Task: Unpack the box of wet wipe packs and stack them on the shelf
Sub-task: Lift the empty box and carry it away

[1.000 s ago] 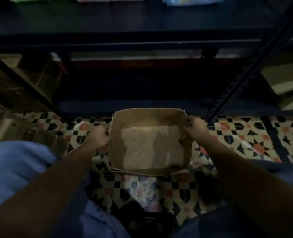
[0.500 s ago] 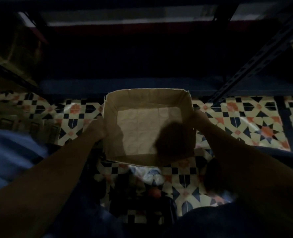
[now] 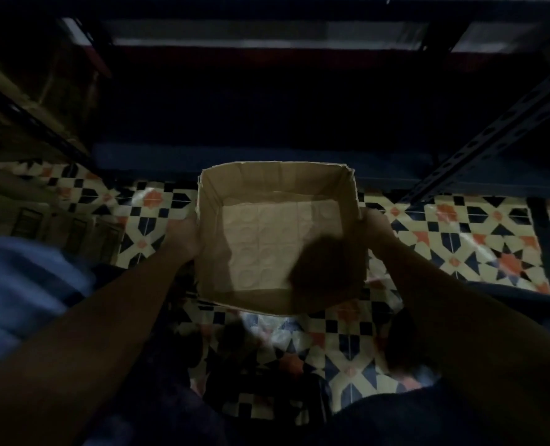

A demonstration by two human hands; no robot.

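Observation:
An open brown cardboard box (image 3: 276, 185) hangs above the patterned tile floor in front of me. Inside I see only a pale creased bottom sheet and a dark round shadow at the near right corner; no wet wipe packs show in it. My left hand (image 3: 183, 235) grips the box's left wall from outside. My right hand (image 3: 375, 225) grips the right wall. The dark metal shelf (image 3: 267, 156) stands just beyond the box, its lower level in deep shadow. No packs are in view on it.
A slotted metal upright (image 3: 492, 133) slants at the right, another upright (image 3: 32, 123) at the left. Cardboard boxes (image 3: 58, 226) sit on the floor at the left. My blue-clad knees (image 3: 19, 284) frame the floor tiles (image 3: 460, 239).
The box has come up and nearer to me between both hands. My view has dipped, so the upper shelf with its packs has left the frame.

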